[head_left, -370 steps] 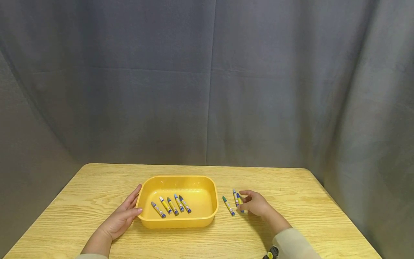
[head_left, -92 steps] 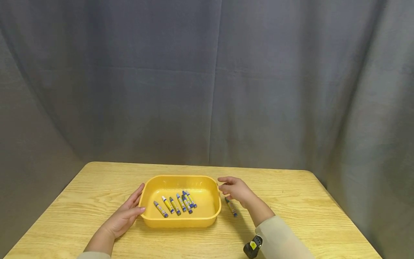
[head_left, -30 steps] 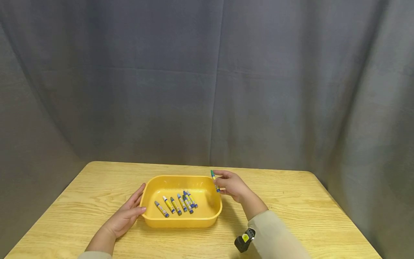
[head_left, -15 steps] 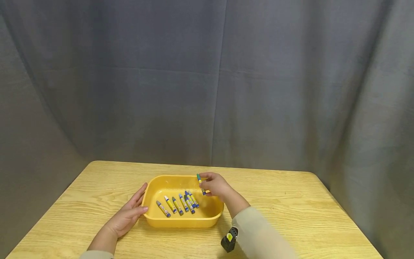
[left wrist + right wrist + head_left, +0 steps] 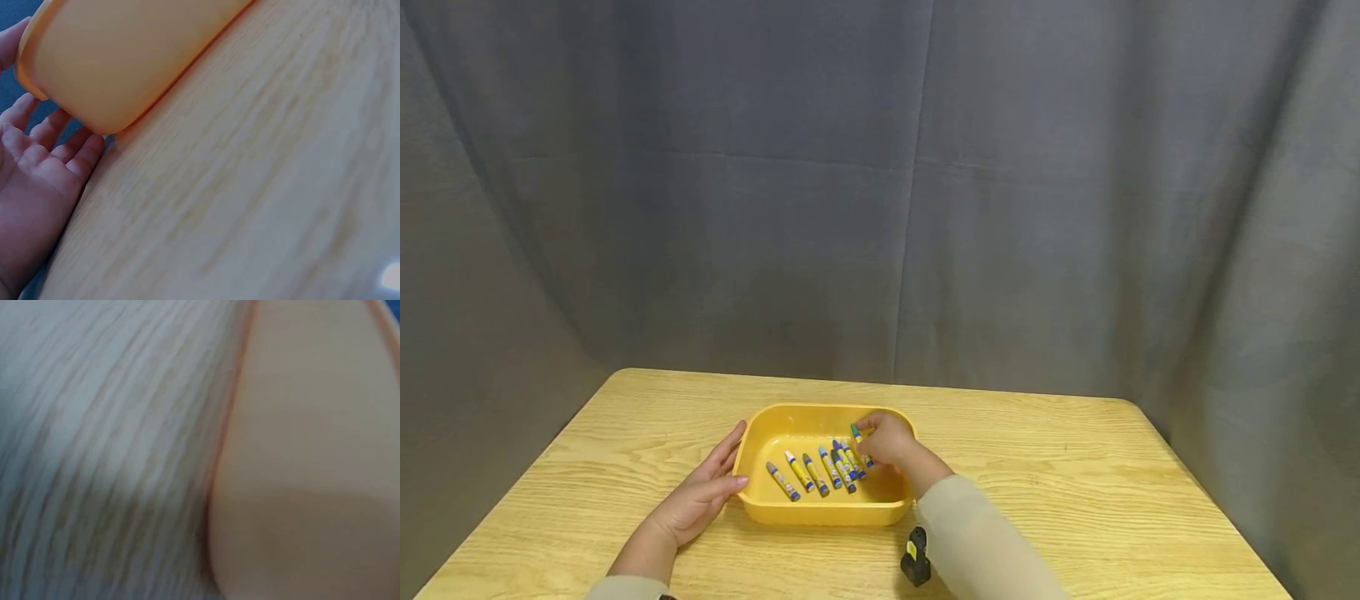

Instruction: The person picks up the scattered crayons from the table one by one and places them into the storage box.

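A yellow plastic tray (image 5: 827, 515) sits on the wooden table, with several paper-wrapped crayons (image 5: 782, 481) lying slanted on its floor. My left hand (image 5: 700, 500) holds the tray's left side, thumb over the rim and fingers along the outer wall. In the left wrist view, the fingertips of that left hand (image 5: 44, 150) meet the tray wall (image 5: 125, 62). Inside the tray, at the right, my right hand (image 5: 891, 442) pinches a green crayon (image 5: 855, 432) beside the other crayons. The right wrist view has only the tray's outer wall (image 5: 306, 450) and the tabletop.
The wooden table (image 5: 1075, 483) stretches around the tray on all sides. Grey curtains (image 5: 880, 192) hang behind it and at both sides. A black device (image 5: 915, 557) is strapped at my right sleeve.
My right hand has picked up the green crayon from the table right of the tray, carried it left over the rim and lowered it inside. The left hand stays at the tray.
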`<state>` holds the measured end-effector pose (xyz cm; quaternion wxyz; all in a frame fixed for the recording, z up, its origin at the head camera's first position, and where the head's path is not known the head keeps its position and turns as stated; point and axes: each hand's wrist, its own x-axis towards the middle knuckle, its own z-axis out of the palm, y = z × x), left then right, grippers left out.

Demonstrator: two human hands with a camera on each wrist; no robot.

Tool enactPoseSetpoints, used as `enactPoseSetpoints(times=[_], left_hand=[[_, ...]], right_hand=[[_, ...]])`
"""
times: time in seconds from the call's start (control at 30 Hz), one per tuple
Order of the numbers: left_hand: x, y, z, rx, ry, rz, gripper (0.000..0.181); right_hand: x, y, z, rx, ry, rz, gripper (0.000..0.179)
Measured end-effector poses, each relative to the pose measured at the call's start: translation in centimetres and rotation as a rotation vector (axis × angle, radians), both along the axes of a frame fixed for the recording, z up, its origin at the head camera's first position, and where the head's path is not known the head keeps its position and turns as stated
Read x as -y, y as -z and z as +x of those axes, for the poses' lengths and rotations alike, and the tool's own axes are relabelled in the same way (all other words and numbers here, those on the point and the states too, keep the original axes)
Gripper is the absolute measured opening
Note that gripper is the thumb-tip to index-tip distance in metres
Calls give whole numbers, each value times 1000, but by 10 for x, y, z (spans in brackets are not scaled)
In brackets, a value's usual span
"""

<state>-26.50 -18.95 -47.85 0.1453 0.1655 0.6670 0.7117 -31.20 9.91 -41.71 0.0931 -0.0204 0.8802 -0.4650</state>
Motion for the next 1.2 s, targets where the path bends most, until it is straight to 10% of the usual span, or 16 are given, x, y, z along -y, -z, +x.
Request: enactPoseSetpoints(times=[0.83, 1.2], left_hand=[[-1, 3, 2, 23, -23, 16, 88], [4, -1, -1, 38, -67, -47, 74]], right_hand=[[5, 9, 5, -31, 8, 174, 35], [-19, -25, 1, -189, -62, 137, 37]])
